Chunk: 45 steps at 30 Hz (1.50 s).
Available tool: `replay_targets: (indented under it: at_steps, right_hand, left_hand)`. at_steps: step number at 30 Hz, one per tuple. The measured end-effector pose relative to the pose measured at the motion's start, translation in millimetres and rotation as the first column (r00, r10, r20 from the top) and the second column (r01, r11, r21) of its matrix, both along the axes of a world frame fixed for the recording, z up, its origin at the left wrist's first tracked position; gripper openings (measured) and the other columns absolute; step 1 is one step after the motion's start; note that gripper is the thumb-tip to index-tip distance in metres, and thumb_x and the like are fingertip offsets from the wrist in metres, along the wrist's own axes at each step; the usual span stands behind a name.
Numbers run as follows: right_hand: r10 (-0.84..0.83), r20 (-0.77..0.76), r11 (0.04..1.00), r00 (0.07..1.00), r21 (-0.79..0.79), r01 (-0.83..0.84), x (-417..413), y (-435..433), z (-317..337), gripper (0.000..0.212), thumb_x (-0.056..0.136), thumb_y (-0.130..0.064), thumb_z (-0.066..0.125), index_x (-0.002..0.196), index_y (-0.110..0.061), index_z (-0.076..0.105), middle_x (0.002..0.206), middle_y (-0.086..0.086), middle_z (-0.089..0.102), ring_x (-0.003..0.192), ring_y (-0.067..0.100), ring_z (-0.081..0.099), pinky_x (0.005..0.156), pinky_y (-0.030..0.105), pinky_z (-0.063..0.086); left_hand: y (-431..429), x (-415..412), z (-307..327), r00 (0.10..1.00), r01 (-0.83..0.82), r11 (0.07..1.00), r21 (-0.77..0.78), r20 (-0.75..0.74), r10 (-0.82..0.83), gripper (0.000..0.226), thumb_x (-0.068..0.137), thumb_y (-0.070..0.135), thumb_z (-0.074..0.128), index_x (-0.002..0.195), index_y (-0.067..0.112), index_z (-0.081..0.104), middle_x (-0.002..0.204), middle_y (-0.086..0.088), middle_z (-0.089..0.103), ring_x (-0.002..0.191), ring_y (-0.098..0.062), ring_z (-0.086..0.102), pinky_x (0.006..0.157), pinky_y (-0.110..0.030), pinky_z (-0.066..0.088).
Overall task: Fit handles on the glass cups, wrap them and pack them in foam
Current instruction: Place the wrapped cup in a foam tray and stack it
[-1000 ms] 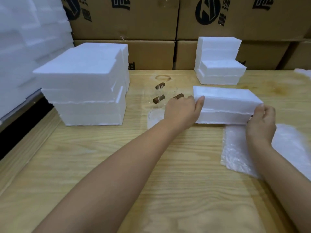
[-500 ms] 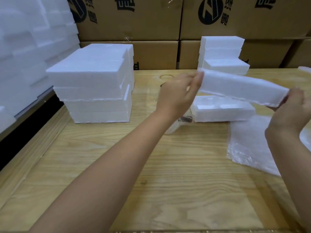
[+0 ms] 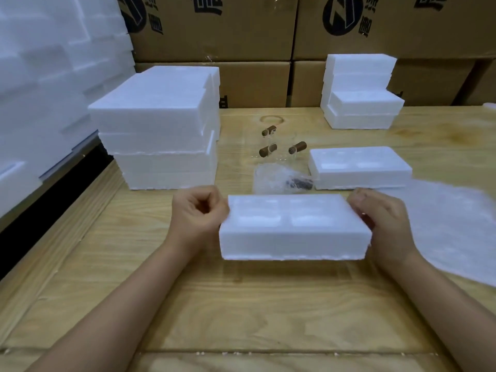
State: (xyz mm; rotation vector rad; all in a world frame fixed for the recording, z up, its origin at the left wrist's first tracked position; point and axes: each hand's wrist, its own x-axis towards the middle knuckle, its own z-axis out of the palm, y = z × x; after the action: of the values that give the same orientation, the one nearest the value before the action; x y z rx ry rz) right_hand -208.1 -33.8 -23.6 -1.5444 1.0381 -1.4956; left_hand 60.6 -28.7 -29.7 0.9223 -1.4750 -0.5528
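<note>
Gripping foam tray (image 3: 295, 232) by both ends, hollows up, low over tabletop (image 3: 241, 304). Left hand (image 3: 197, 213), right hand (image 3: 386, 224), fingers (image 3: 362, 201) curled on it. Cups (image 3: 280, 150) further back, beside second tray (image 3: 359, 167).

Looked like a packing warehouse: brown corrugated cardboard cartons with black printed logos (image 3: 214, 36) stacked at 12 o'clock, white moulded polystyrene foam trays (image 3: 161, 124) piled at 10 o'clock, pale plywood workbench (image 3: 241, 304) underneath.

Two foam trays (image 3: 295, 237) (image 3: 359, 167), three brown handles (image 3: 269, 130) (image 3: 267, 151) (image 3: 297, 147), two foam stacks (image 3: 161, 124) (image 3: 359, 92), one bag (image 3: 284, 181)
</note>
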Motion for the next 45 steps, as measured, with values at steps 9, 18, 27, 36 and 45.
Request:
replay_targets:
  at_steps: [9, 18, 27, 36, 45]
  right_hand:
    - [0.040, -0.425, 0.991, 0.904, 0.135, 0.020, -9, -8, -12, 0.047, 0.087, 0.007, 0.052, 0.050, -0.013, 0.030, 0.046, -0.010, 0.028, 0.043, 0.003, 0.027, 0.045, 0.013, 0.023]
    - [0.091, -0.809, 0.976, 0.581, 0.188, 0.109, 24, -60, 44, 0.033, 0.085, -0.041, 0.066, 0.114, -0.031, 0.052, 0.104, -0.011, 0.054, 0.078, 0.008, 0.050, 0.063, 0.024, 0.037]
    - [0.051, -0.877, 0.993, 0.478, 0.096, 0.069, 42, -82, 26, 0.013, 0.088, -0.015, 0.063, 0.101, -0.011, 0.062, 0.093, 0.006, 0.060, 0.079, 0.021, 0.049, 0.058, 0.025, 0.034]
    - [0.101, -0.544, 0.992, 0.833, 0.123, -0.040, 36, -79, 45, 0.015, 0.093, -0.017, 0.060, 0.084, -0.007, 0.067, 0.048, -0.015, 0.046, 0.041, 0.003, 0.033, 0.041, 0.013, 0.029]
    - [0.247, -0.234, 0.902, 0.940, 0.411, -0.134, 33, -76, 60, 0.032, 0.099, -0.030, 0.048, 0.078, -0.008, 0.058, 0.059, -0.001, 0.053, 0.040, 0.007, 0.026, 0.036, 0.016, 0.021]
  left_hand:
    - [-4, 7, -11, 0.962, 0.031, 0.997, 0.071, 0.270, -0.049, 0.030, 0.064, 0.008, 0.050, 0.046, 0.005, 0.027, 0.045, -0.002, 0.026, 0.047, -0.006, 0.025, 0.047, -0.020, 0.021]
    - [-48, -7, 19, 0.998, 0.004, 0.941, 0.337, 0.050, -0.022, 0.025, 0.086, 0.010, 0.066, 0.099, 0.032, 0.066, 0.103, 0.001, 0.068, 0.094, -0.013, 0.064, 0.085, -0.027, 0.051]
    - [-70, -18, 11, 0.959, 0.169, 0.835, 0.523, 0.108, -0.262, 0.017, 0.092, 0.026, 0.063, 0.106, 0.034, 0.069, 0.117, 0.013, 0.065, 0.111, -0.003, 0.059, 0.102, -0.032, 0.047]
    - [-68, -15, 29, 0.967, 0.256, 0.881, 0.398, -0.101, -0.235, 0.023, 0.101, 0.028, 0.045, 0.116, 0.031, 0.062, 0.106, -0.002, 0.067, 0.084, -0.010, 0.064, 0.066, -0.025, 0.054]
    - [-67, -16, 44, 0.972, 0.228, 0.853, 0.470, -0.159, -0.173, 0.029, 0.095, 0.041, 0.056, 0.082, 0.019, 0.070, 0.069, -0.008, 0.058, 0.051, -0.013, 0.052, 0.045, -0.025, 0.048]
